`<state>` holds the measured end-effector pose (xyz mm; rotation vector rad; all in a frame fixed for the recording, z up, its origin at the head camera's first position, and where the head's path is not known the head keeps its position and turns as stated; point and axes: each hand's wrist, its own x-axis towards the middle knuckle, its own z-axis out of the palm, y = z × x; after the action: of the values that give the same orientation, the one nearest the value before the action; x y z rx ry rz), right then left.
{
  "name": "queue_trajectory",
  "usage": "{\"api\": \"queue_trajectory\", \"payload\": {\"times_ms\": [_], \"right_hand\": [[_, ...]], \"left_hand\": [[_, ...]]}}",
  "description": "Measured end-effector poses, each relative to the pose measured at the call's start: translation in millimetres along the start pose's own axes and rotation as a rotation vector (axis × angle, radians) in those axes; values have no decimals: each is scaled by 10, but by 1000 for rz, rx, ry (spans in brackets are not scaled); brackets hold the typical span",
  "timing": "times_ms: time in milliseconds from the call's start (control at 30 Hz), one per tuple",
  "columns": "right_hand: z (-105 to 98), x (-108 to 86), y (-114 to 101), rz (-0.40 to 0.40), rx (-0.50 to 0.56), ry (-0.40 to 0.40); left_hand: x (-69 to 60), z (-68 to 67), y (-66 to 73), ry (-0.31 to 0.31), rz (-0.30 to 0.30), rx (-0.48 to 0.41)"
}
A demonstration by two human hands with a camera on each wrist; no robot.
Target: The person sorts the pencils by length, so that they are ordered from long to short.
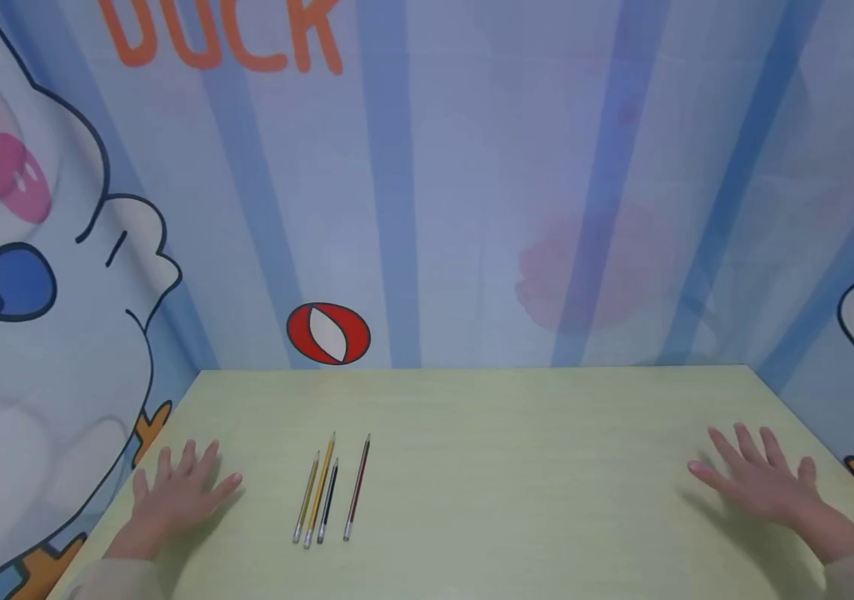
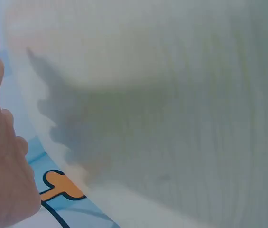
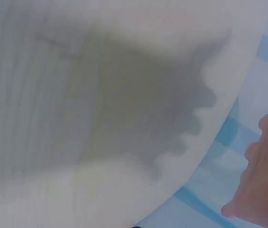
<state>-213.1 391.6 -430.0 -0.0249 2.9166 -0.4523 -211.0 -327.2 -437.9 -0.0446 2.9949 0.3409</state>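
Several pencils lie side by side on the left half of the pale table (image 1: 516, 467): a gold one (image 1: 306, 497), a longer yellow one (image 1: 320, 490), a short dark one (image 1: 328, 502) and, a little apart, a dark red one (image 1: 357, 487). Their points face the back. Left of them the left hand (image 1: 175, 497) is spread, palm down, holding nothing. At the table's right side the right hand (image 1: 764, 483) is spread too, with nothing in it. Both wrist views show a hand at the outer edge, the left hand (image 2: 5, 156) and the right hand (image 3: 264, 175), with its shadow on the table.
A blue striped cloth (image 1: 471, 183) with printed duck figures hangs behind the table and along its sides. A red and white oval (image 1: 359, 333) is printed on it above the back edge.
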Motion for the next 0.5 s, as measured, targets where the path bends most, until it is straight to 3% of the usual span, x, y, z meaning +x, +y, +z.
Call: {"api": "queue_trajectory", "payload": {"times_ms": [500], "right_hand": [[-51, -55, -707, -168, 63, 65]], "left_hand": [[-4, 22, 339, 49, 54, -119]]}}
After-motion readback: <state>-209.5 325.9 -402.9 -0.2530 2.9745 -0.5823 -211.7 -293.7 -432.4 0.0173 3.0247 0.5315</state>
